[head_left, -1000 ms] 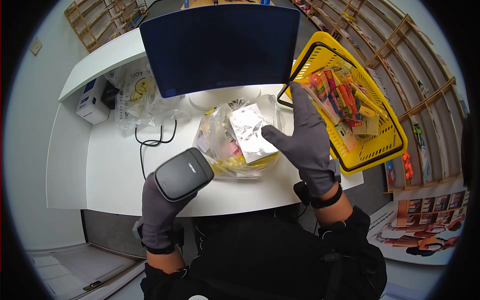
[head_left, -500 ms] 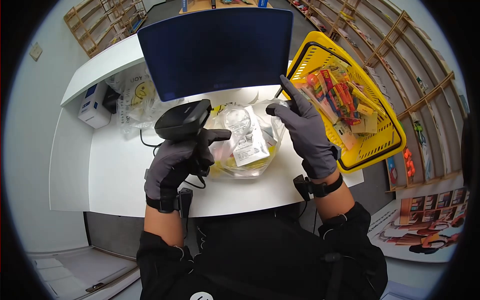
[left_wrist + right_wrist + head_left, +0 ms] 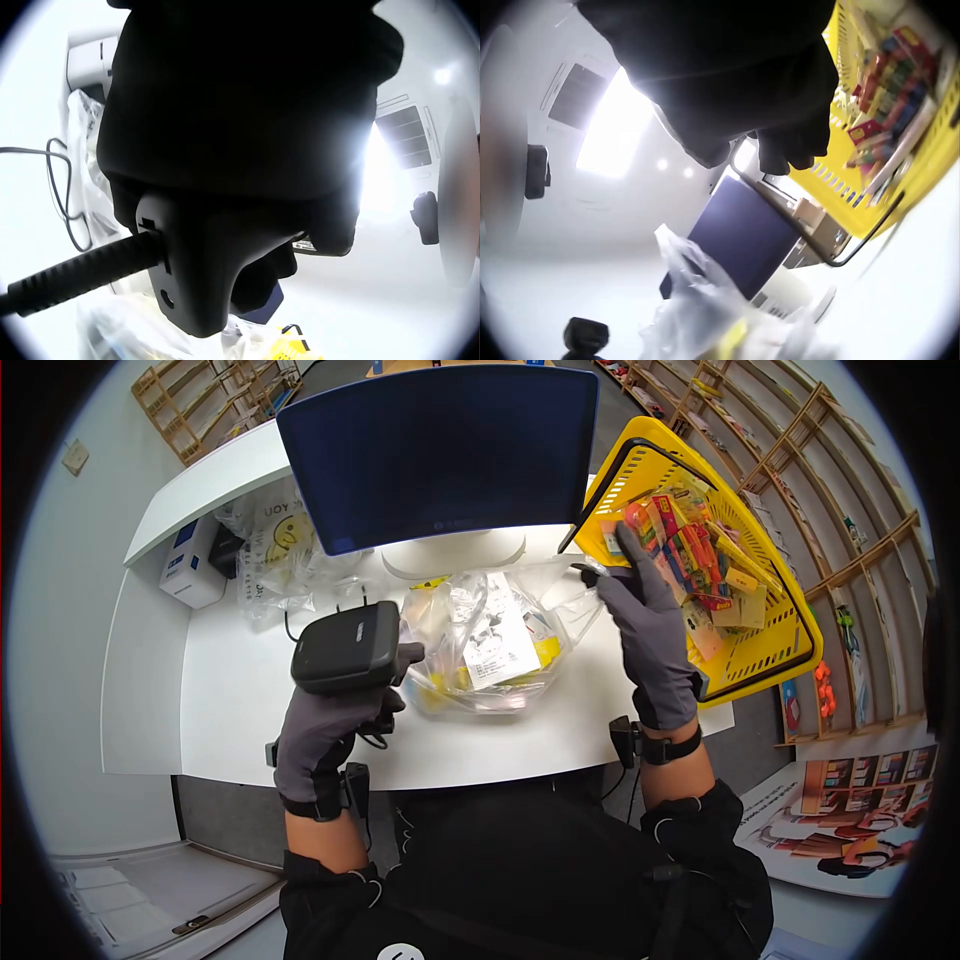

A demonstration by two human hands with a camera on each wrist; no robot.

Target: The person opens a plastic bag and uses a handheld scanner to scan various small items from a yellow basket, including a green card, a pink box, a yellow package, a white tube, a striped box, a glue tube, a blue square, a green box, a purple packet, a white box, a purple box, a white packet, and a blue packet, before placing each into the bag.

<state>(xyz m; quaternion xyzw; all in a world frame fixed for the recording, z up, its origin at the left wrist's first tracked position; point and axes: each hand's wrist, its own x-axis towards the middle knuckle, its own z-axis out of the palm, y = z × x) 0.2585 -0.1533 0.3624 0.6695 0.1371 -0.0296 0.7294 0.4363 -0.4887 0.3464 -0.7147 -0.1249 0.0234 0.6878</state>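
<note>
In the head view a black handheld scanner [image 3: 345, 647] is gripped by the gloved left hand [image 3: 325, 735], its broad head above the fingers; its cable shows in the left wrist view [image 3: 82, 271]. A clear plastic bag [image 3: 440, 685] stands on the desk with a white sheet-like packet [image 3: 498, 640] and yellow items in it. My gloved right hand [image 3: 650, 635] is over the near side of the yellow basket [image 3: 740, 680], index finger extended and thumb close to the bag's raised edge. The right wrist view shows a gap between its fingers [image 3: 780, 154] and the bag [image 3: 697, 300].
A dark monitor [image 3: 435, 455] stands behind the bag. Colourful packaged goods [image 3: 695, 555] fill part of the basket, whose black handle lies near the monitor. At the left are more plastic bags [image 3: 285, 550] and a white box [image 3: 195, 565]. Shelves [image 3: 850, 570] line the right.
My right hand has moved right from beside the monitor to the basket's near side. The left hand turned upright, went in towards the bag, then drew back left with the scanner. The bag's opening looks wider.
</note>
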